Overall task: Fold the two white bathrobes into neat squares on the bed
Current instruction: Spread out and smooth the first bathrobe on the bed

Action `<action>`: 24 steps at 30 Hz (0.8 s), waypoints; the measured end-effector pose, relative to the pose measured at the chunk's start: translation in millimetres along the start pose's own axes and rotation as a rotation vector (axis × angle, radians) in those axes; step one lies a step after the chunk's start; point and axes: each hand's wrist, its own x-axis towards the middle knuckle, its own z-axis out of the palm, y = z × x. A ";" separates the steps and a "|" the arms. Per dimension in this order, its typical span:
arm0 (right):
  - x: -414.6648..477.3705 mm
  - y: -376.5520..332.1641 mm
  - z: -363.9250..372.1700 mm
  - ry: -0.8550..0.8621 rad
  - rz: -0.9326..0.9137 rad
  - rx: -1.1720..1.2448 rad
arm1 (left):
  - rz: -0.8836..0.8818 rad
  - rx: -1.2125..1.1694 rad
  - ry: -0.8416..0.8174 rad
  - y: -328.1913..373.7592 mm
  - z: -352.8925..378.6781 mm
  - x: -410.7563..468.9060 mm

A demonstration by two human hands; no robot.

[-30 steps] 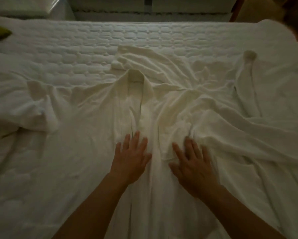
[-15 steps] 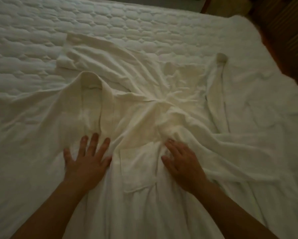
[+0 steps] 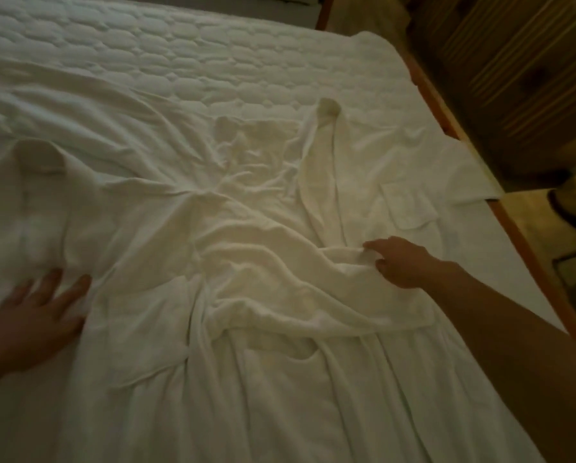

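Two white bathrobes lie spread and overlapping on the bed point(image 3: 213, 61). The left bathrobe point(image 3: 139, 228) has its collar at the left and its sleeve runs rightward in a rumpled ridge. The right bathrobe point(image 3: 380, 168) shows a collar at the top and a chest pocket, its far sleeve reaching the bed's right edge. My left hand point(image 3: 43, 315) rests flat, fingers spread, on the left bathrobe below its collar. My right hand point(image 3: 396, 262) pinches the end of the left robe's sleeve where it lies over the right robe.
The quilted white mattress stretches beyond the robes toward the back. A wooden bed frame edge point(image 3: 446, 115) runs along the right side. Past it are a wooden slatted panel point(image 3: 513, 61) and floor with a dark object point(image 3: 570, 205) at the far right.
The view has swung to the right. My right hand moved from the middle of the left robe out to the right onto the sleeve end. My left hand stays flat on the left robe.
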 end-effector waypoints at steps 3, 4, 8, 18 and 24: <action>16.4 13.6 5.7 0.077 -0.057 -0.005 | -0.183 -0.327 -0.064 68.6 -64.8 -9.8; 21.3 16.2 7.0 0.100 -0.071 0.002 | -0.267 -0.398 0.055 62.5 -75.2 -9.2; 35.8 34.0 -7.1 0.170 -0.213 0.024 | -0.306 -0.292 0.305 90.6 -122.2 -14.1; 93.7 97.7 -44.5 0.664 -0.002 0.063 | -0.317 -0.570 0.080 216.1 -237.5 73.3; 107.7 113.7 -22.0 0.448 0.298 0.598 | -0.275 -0.441 0.253 210.3 -247.6 107.1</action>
